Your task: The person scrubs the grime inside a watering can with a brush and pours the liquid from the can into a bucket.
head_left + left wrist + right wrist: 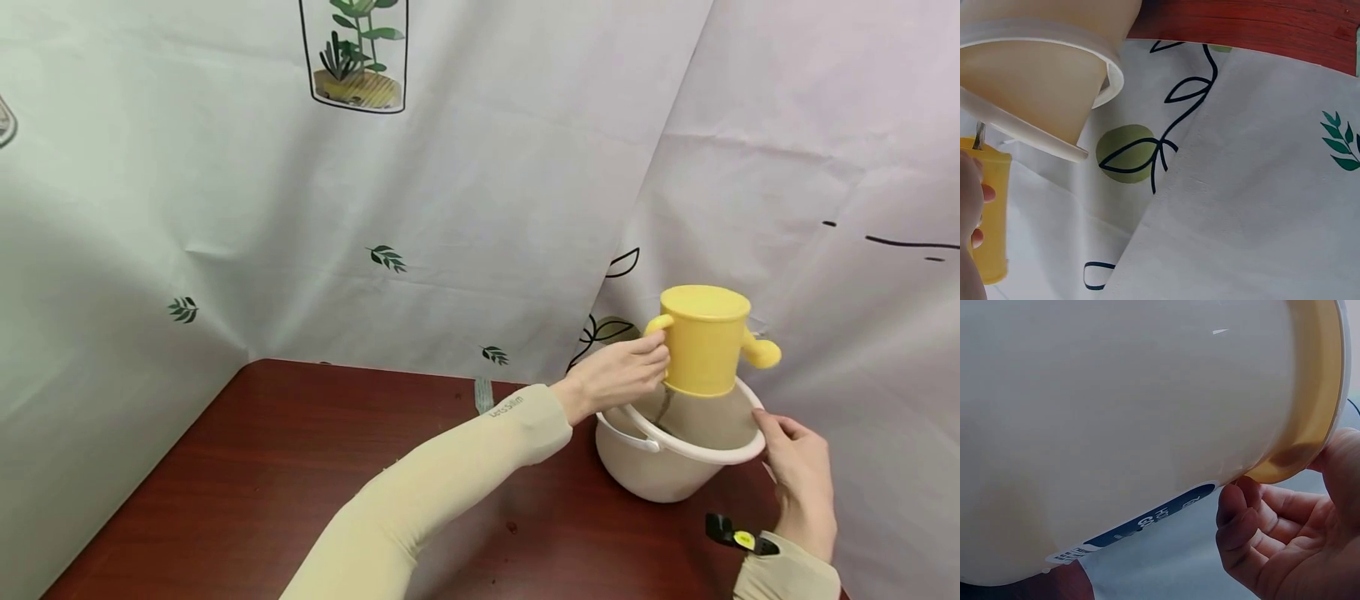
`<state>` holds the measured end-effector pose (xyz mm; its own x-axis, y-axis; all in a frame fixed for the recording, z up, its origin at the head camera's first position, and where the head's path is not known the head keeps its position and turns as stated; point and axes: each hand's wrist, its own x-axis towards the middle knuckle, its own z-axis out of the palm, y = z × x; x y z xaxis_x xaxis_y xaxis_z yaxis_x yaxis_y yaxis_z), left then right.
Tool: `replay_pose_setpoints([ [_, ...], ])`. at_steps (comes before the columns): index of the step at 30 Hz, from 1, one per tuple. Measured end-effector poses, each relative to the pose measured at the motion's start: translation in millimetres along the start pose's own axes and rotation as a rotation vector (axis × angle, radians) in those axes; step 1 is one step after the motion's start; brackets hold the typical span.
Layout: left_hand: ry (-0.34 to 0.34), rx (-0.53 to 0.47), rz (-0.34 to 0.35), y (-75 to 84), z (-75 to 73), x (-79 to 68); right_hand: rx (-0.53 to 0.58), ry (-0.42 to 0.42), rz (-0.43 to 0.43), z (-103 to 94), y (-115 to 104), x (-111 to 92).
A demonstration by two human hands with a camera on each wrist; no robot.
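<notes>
My left hand (632, 367) grips the handle of a yellow watering can (705, 354), held upside down over a cream-white bucket (651, 475). Its flat base faces up, and its spout points right and down. A thin stream of water (980, 134) runs between can and bucket in the left wrist view. With thumb and fingers, my right hand (802, 471) holds the bucket's right rim. The right wrist view shows that hand's fingertips (1238, 519) against the outer wall, beside a dark blue label (1147, 519).
The bucket stands at the right end of a dark red wooden table (300, 467), close to a white printed cloth backdrop (450, 208). Its white carrying handle (626, 437) hangs on the left side. A strip of tape (483, 394) lies at the table's back edge.
</notes>
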<state>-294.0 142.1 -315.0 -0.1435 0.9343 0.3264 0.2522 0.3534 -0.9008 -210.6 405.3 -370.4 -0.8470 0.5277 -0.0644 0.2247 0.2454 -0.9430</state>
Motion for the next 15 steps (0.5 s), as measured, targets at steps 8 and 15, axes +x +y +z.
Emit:
replay_pose_setpoints([
  [8,-0.003,0.015,-0.004,1.0,-5.6,4.9,0.044,-0.005,-0.021,0.6,-0.4,-3.0],
  [15,-0.060,-0.004,0.019,-2.4,-5.7,5.6,0.017,0.003,-0.040,0.4,0.6,-2.5],
])
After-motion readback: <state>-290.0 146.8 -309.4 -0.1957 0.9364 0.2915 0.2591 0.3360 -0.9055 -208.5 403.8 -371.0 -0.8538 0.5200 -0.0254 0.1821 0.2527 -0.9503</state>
